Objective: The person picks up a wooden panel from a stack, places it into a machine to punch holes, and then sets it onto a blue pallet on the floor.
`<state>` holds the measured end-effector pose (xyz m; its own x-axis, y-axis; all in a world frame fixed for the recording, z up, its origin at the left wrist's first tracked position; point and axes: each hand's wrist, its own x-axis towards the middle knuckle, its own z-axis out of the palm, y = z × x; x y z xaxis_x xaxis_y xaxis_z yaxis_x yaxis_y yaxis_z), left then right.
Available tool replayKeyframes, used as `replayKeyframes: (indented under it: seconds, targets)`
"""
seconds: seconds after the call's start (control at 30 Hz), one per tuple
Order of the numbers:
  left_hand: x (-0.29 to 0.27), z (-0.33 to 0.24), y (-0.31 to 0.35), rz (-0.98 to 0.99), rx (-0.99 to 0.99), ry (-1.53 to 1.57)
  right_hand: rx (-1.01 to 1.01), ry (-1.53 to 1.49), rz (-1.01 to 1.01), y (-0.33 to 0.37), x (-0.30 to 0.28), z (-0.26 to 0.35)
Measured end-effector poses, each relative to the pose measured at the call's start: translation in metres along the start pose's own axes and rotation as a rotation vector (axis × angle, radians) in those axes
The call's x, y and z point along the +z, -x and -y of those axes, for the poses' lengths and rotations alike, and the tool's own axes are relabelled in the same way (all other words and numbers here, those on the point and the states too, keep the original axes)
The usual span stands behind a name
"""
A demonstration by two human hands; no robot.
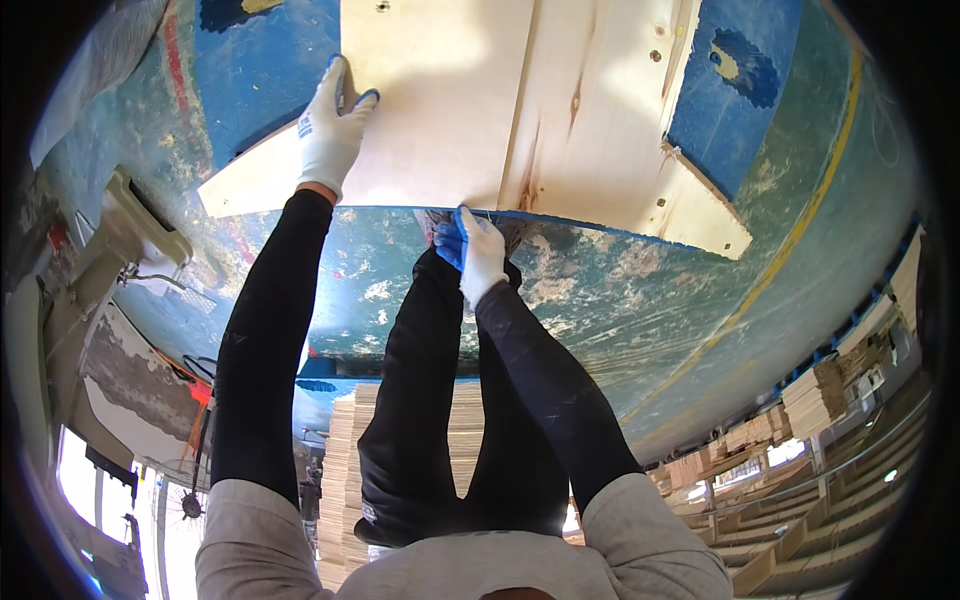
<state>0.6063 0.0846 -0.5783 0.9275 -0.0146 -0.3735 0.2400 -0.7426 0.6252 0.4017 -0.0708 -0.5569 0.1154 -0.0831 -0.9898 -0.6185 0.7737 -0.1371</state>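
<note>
A pale wood veneer sheet (440, 120) lies in front of me, with knots, brown streaks and a long seam or crack running away from me right of its middle. My left hand (330, 138), in a white glove with blue-coated fingertips, rests on its left part, thumb and fingers apart. At the sheet's near edge, close to the seam, is my right hand (474, 250), gloved the same way. Its fingers are curled and one fingertip meets the edge. What lies within those fingers, if anything, I cannot make out.
Blue panels (725, 90) with dark, torn-looking patches show beside the sheet. The green floor (600, 290) is worn, with a yellow line (800, 235). Behind me stands a stack of thin boards (340, 470). A beige machine part (135, 235) is at left; more stacked wood (815, 400) is at right.
</note>
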Motion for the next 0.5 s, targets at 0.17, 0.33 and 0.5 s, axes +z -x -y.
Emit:
replayKeyframes:
  seconds: [0.17, 0.33, 0.5]
  targets:
    - [-0.016, 0.061, 0.022, -0.033, 0.093, -0.312, -0.065, 0.321, 0.172, 0.049, 0.001, 0.011]
    - [-0.074, -0.074, 0.139, 0.119, 0.057, 0.052, -0.206, 0.58, 0.08, 0.151, -0.04, 0.078]
    - [-0.169, -0.093, 0.287, 0.379, -0.279, 0.184, -0.363, 0.771, 0.178, 0.232, -0.037, 0.118]
